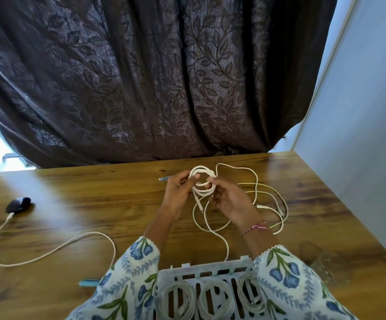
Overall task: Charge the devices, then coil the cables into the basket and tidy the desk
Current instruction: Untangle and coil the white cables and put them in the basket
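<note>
Above the wooden desk my left hand and my right hand both grip a half-wound coil of white cable. Its loose tail loops down over the desk, a plug end dangling below the coil. A white slatted basket stands at the near edge between my sleeves, with three coiled white cables inside. A second loose white cable sprawls to the right. At far left, a dark device lies plugged into another white cable.
A pen-like object lies beyond my left hand. A teal item peeks out by my left sleeve. A clear glass stands at the near right. A dark curtain hangs behind the desk, and a pale wall bounds the right side.
</note>
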